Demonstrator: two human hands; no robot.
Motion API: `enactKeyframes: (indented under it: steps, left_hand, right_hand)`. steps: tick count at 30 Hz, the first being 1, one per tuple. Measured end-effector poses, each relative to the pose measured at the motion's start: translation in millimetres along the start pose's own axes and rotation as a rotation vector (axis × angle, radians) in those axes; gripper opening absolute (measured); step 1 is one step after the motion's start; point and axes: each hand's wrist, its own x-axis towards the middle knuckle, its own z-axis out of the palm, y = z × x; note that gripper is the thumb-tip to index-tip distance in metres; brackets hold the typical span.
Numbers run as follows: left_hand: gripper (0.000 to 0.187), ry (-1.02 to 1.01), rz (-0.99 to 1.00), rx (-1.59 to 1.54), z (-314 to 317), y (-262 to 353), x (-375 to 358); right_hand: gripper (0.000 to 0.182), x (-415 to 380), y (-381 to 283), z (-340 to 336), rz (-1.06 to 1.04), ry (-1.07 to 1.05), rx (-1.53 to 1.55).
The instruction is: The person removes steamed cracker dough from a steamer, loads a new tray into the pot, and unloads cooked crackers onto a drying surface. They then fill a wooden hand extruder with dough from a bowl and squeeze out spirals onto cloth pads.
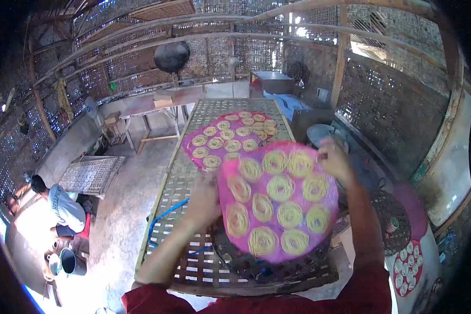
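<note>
Between the person's two hands a pink mat (278, 201) of noodle coils hangs tilted over the bamboo rack (178, 183) — left hand (204, 201) clamped on its near-left edge, right hand (334, 159) pinching the far-right edge. A second filled mat (230, 137) lies flat further along the rack, straight ahead and nearer the left hand.

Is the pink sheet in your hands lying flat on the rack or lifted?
Lifted and tilted: left hand and right hand hold the pink sheet by its edges.
</note>
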Motion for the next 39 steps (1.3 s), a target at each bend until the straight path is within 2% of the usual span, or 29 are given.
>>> enactKeyframes:
  steps: [1,3,5,6,8,9,11,13,15,16,17,18,20,21,25,27,28,30,31,33,36,37,39]
  left_hand:
    - [0.046,0.031,-0.019,-0.002,0,-13,22]
    - [0.046,0.094,-0.129,0.06,22,-57,84]
    - [0.043,0.126,-0.288,0.2,31,-92,131]
    - [0.041,0.134,-0.36,0.275,28,-104,143]
    - [0.039,0.242,-0.412,0.065,23,-139,146]
    - [0.039,0.251,-0.383,0.009,10,-144,138]
    - [0.039,0.236,-0.3,-0.175,-20,-144,106]
    - [0.036,0.163,-0.248,-0.318,-33,-142,59]
    - [0.033,-0.028,-0.294,-0.371,-53,-124,16]
    - [0.032,-0.149,-0.335,-0.402,-68,-113,0]
    - [0.03,-0.181,-0.383,-0.399,-76,-104,-15]
    - [0.028,-0.211,-0.431,-0.392,-79,-98,-30]
    - [0.027,-0.187,-0.424,-0.472,-61,-117,-66]
    - [0.025,-0.157,-0.429,-0.545,-57,-122,-77]
    - [0.021,-0.139,-0.49,-0.577,-62,-118,-97]
    - [0.019,-0.15,-0.494,-0.617,-63,-113,-98]
    - [0.017,-0.161,-0.498,-0.65,-62,-111,-101]
    - [0.015,-0.118,-0.461,-0.693,-54,-110,-106]
    - [0.016,-0.131,-0.455,-0.682,-53,-108,-106]
    - [0.017,-0.159,-0.44,-0.67,-55,-101,-103]
    - [0.017,-0.172,-0.481,-0.682,-45,-97,-106]
    - [0.019,-0.179,-0.515,-0.776,-45,-90,-103]
    - [0.02,-0.2,-0.486,-0.722,-42,-78,-97]
  right_hand:
    - [0.014,30,16,5,0.002,-0.009,0.072]
    - [0.024,110,25,3,0.182,-0.203,-0.069]
    - [0.035,146,28,14,0.239,0.014,-0.055]
    - [0.035,145,14,12,0.245,0.016,-0.057]
    - [0.039,139,-10,9,0.329,0.173,-0.283]
    - [0.039,130,-11,10,0.252,0.158,-0.233]
    - [0.037,94,-27,10,0.12,-0.094,-0.26]
    - [0.028,28,-33,25,-0.149,-0.222,0.007]
    - [0.029,-30,-73,19,-0.201,-0.447,0.212]
    - [0.037,-47,-84,23,-0.15,-0.648,0.217]
    - [0.045,-61,-91,25,-0.099,-0.846,0.224]
    - [0.045,-74,-93,30,-0.086,-0.847,0.221]
    - [0.058,-91,-91,44,-0.247,-0.73,-0.021]
    - [0.063,-91,-91,45,-0.234,-0.793,-0.007]
    - [0.059,-84,-101,36,-0.255,-0.882,-0.075]
    - [0.053,-93,-103,38,-0.335,-0.722,-0.03]
    - [0.053,-93,-104,38,-0.332,-0.732,-0.029]
    - [0.058,-82,-111,32,-0.193,-0.928,-0.018]
    - [0.058,-79,-112,27,-0.199,-0.936,-0.019]
    - [0.051,-73,-115,13,-0.215,-0.884,0.177]
    - [0.045,-67,-115,-20,-0.268,-0.775,0.187]
    - [0.045,-65,-114,-35,-0.267,-0.777,0.192]
    - [0.043,-62,-103,-64,-0.119,-0.761,0.24]
